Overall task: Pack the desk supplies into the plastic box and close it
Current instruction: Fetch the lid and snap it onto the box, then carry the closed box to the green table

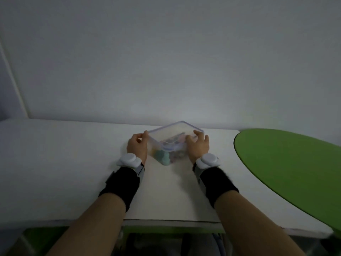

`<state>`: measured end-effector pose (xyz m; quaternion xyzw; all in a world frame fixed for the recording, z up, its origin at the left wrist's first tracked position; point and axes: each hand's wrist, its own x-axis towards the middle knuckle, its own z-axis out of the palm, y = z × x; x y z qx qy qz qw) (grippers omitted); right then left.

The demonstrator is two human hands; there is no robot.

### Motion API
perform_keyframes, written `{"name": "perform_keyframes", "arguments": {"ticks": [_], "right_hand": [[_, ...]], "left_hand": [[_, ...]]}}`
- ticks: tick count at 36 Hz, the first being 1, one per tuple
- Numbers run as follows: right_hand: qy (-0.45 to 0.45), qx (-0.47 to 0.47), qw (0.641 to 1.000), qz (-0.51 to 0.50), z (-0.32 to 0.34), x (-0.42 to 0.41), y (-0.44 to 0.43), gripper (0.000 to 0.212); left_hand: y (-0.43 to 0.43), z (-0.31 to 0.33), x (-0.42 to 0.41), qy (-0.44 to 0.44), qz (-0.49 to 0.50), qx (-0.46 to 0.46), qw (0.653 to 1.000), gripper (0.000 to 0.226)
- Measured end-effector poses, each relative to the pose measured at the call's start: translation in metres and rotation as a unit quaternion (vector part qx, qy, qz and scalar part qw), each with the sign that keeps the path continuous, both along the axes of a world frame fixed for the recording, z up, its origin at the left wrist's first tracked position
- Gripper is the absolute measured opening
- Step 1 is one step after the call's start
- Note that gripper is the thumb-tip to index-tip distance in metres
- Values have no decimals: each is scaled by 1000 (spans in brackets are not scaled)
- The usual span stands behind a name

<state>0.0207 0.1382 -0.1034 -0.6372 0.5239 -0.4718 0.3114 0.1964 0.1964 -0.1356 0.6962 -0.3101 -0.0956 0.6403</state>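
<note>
A clear plastic box with a bluish rim sits on the white desk, turned corner-on toward me. Its clear lid lies on top. Through the walls I see several small coloured desk supplies, teal, pink and dark ones, blurred. My left hand grips the box's left side with the fingertips on the rim. My right hand grips the right side, fingers curled over the lid's edge. Both wrists carry white sensor bands and black cuffs.
A green oval surface adjoins the desk on the right. A plain grey wall rises right behind the desk. The desk's front edge runs close to my body, with dark space and green parts below.
</note>
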Motion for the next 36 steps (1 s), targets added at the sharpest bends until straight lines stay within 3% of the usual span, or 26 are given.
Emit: {"name": "perform_keyframes", "arguments": {"ticks": [5,8,11,13,17,18,22,31,36], "right_hand": [[13,15,1000,18,-2,-12,13,49],[43,-14,999,27,-4,-25,13,40],[11,-18,1000,8,-8,-34,7,33],[-17,-17,1000,-4,-11,-39,0,32],[-64,18,998,-16,-22,-42,-22,43],[-75,34,997,-13,-22,-43,-25,48],[-87,98,990,47,-20,-33,-55,52],[-138,132,979,72,-17,2,-130,38],[-157,130,979,20,-25,22,-154,54]], "left_hand": [[8,3,-6,74,-106,-38,991,46],[9,3,-6,85,-160,-39,983,63],[8,7,-9,95,-187,-32,977,74],[8,9,-11,104,-186,-25,977,70],[3,12,-14,83,-142,-19,986,31],[3,15,-17,87,-134,-15,987,31],[-13,21,-15,65,-131,12,989,11],[-82,25,8,58,-127,40,989,21],[-121,15,24,70,-98,47,992,30]]}}
